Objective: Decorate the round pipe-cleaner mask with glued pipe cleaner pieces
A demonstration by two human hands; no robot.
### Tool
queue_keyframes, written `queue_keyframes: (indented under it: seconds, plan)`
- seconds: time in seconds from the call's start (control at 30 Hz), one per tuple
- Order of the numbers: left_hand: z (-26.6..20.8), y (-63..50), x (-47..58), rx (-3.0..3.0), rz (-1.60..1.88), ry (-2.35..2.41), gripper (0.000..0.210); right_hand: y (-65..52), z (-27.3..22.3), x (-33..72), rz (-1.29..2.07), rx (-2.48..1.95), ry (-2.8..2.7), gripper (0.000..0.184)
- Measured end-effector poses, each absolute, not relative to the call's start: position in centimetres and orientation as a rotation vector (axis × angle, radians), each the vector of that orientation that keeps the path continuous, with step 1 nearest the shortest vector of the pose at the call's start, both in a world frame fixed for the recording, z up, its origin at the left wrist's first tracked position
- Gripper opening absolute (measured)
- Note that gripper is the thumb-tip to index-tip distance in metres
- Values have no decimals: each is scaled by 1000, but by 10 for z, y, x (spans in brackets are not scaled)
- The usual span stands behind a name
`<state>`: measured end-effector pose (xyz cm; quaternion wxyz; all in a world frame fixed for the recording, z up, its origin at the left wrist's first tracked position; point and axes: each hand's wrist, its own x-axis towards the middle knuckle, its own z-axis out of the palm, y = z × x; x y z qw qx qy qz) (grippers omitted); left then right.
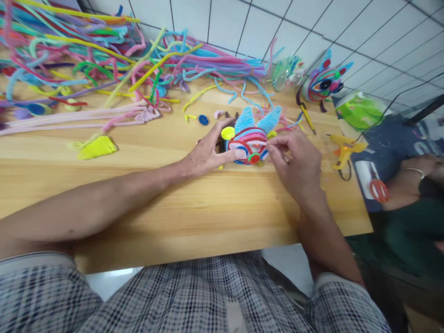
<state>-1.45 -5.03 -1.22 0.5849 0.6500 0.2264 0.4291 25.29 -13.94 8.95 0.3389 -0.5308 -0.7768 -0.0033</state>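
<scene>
Before me on the table is a colourful pipe-cleaner animal head (250,137) with two blue ears, red, pink and blue stripes and a red-and-green nose. My left hand (211,148) is wrapped round its left side, the thumb lying on the front near an eye. At its right side my right hand (294,159) pinches thumb and forefinger together by the face; whatever is between the fingertips is too small to make out. A yellow disc (228,133) sits at the head's upper left. A blue disc (203,120) lies on the wood just behind my left hand.
Pipe cleaners (86,55) in many colours heap along the back left. A finished-looking animal head (322,84) stands at the back right. A yellow glue gun (347,148) and red-handled scissors (379,190) lie to the right, near another person's arm (404,187). Yellow piece (97,148) at left.
</scene>
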Motion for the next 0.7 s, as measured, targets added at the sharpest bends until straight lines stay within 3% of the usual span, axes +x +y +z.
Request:
queue_keyframes:
  seconds: [0.13,0.7]
  plan:
    - [-13,-48,-18,1555,997,548,114,-135,82,257,-86,-1230,-2033,14]
    - [20,-47,-4,1525,1003,658,93,-127,68,260,-143,-1313,-2063,12]
